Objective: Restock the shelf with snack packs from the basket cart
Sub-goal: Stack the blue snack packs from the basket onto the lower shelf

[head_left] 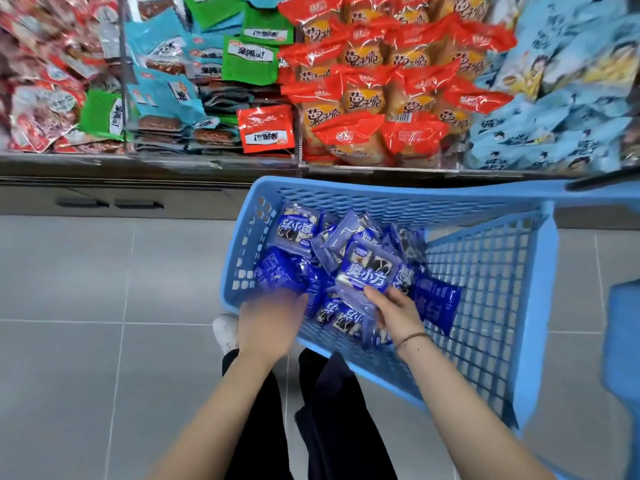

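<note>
I have both hands down in the basket cart (538, 306), which stands near me and to the right, just short of the shelf (207, 164) on the far side. My right hand (394, 313) has thumb and fingers closed round a loose bunch of the blue snack packs (367, 271) from the heap. My left hand (273, 323) is blurred at the near left wall of the cart, and I cannot tell whether it grips anything. My worry is the bunch: the wrappers look glossy and lie over each other, so an outer pack could slip free on the lift and drop to the floor (86, 271). The shelf sections look heaped and sloped toward the front lip, so pushing more in might start a slide. I also see no matching blue packs there, so I could fill the wrong section
</note>
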